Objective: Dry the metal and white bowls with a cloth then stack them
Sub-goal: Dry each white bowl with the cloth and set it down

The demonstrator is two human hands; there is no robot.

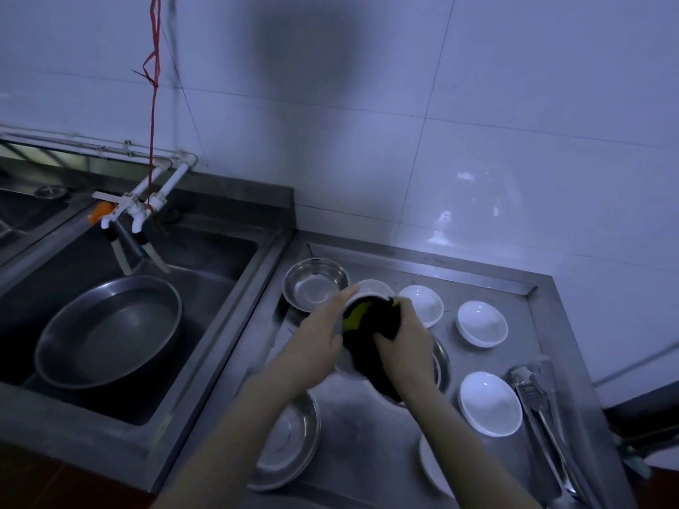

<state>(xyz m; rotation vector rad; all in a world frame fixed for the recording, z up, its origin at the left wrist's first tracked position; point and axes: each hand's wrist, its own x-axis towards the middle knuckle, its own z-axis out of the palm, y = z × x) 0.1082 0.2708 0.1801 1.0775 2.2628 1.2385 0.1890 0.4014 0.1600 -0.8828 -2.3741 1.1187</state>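
Note:
My left hand [316, 339] grips a small white bowl [354, 301] by its rim, held up above the steel counter. My right hand [404, 343] presses a dark cloth with a yellow patch [371, 328] into that bowl; the cloth hangs down below it. On the counter lie a metal bowl [314, 284] at the back left, another metal bowl [290, 442] near the front under my left forearm, and a third [442, 365] half hidden behind my right hand. Several white bowls stand around: one [424, 301] beside the cloth, one [482, 323] further right, one [490, 402] at the front right.
A steel sink [220, 259] on the left holds a large round metal pan [110, 330] under two white taps [136, 211]. Metal tongs [540, 402] lie along the counter's right edge [573, 347]. A red string [152, 104] hangs down to the taps. The tiled wall stands behind.

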